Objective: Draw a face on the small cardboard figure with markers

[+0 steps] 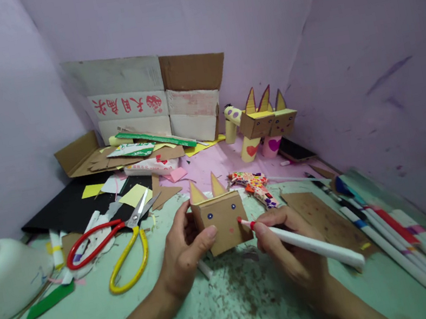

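A small brown cardboard box (223, 234) with two yellow pointed ears, two blue eyes and a small red mark stands upright in front of me. My left hand (184, 252) grips it by its left side, thumb across the front face. Between the fingers of my right hand (289, 245) is a white marker pen (319, 246) with a red tip. That tip meets the box face below the right eye, on a small red spot. Behind the box lies a flower-patterned glue gun (250, 180).
Scissors (135, 217) with red and yellow handles lie at left, near a white pot (3, 281). Several markers (394, 254) and a brown cardboard sheet (327, 222) are at right. Finished-looking box-headed figures (258, 125) and an opened carton (133, 105) stand behind. Brown crumbs (241, 297) litter the front.
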The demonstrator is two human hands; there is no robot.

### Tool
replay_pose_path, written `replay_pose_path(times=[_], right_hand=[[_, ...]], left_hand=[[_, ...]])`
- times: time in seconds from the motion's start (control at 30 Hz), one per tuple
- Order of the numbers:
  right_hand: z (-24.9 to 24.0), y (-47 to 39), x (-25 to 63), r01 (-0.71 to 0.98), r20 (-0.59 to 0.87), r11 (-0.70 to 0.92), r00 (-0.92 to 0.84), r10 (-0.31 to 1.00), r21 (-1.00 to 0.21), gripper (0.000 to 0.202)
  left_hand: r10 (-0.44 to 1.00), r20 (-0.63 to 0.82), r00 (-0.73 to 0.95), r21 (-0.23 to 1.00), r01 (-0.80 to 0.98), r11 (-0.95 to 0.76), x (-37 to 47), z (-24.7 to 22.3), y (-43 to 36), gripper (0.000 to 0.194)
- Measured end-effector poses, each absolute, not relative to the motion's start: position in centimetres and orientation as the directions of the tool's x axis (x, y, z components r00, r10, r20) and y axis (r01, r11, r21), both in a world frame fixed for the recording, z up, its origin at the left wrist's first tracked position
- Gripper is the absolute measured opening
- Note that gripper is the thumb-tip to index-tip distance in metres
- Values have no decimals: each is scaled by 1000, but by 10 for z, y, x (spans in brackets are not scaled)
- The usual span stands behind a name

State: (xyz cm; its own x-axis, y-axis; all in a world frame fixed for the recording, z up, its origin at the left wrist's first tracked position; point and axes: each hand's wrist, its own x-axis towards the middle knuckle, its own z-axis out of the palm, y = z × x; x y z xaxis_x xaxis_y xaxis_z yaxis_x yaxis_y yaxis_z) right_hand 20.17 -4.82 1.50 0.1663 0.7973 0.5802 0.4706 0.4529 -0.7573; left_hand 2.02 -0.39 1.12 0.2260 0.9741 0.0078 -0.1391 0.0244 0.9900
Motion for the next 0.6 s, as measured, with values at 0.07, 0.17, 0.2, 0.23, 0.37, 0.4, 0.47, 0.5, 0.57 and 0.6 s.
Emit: replay_pose_path(times=[0.07,0.17,0.2,0.23,0.37,0.4,0.47,0.5,0.57,0.6], right_hand=[[15,-49,201,443,564,444,185,805,-779,15],[15,-50,200,390,543,440,208,814,-809,14],[15,-50,199,379,544,445,213,811,-812,13],[15,-49,199,375,547,446,225,806,-812,11],[11,-45,197,381,534,402,360,765,-833,15],[9,-43,197,375,530,401,361,767,-836,17],[6,-41,198,360,535,430,282,796,-828,24],[4,-41,198,356,544,451,224,809,-818,30],[2,-41,199,359,557,482,143,818,-800,38],[1,-41,200,362,563,490,130,816,-793,38]], left_hand=[[975,5,224,989,-145,28,20,12,-4,82],[975,0,222,987,-155,35,20,11,-5,82],[975,-2,222,987,-156,37,20,11,-5,82],[975,-3,222,987,-156,38,20,11,-5,82],[975,-5,222,990,-139,36,19,10,-3,83],[972,-2,233,990,-135,35,18,10,-1,83],[959,4,283,989,-143,38,15,11,3,82],[947,3,322,987,-155,49,14,11,5,85],[908,-9,418,978,-184,94,9,11,8,96],[886,-11,463,973,-199,116,7,12,9,103]])
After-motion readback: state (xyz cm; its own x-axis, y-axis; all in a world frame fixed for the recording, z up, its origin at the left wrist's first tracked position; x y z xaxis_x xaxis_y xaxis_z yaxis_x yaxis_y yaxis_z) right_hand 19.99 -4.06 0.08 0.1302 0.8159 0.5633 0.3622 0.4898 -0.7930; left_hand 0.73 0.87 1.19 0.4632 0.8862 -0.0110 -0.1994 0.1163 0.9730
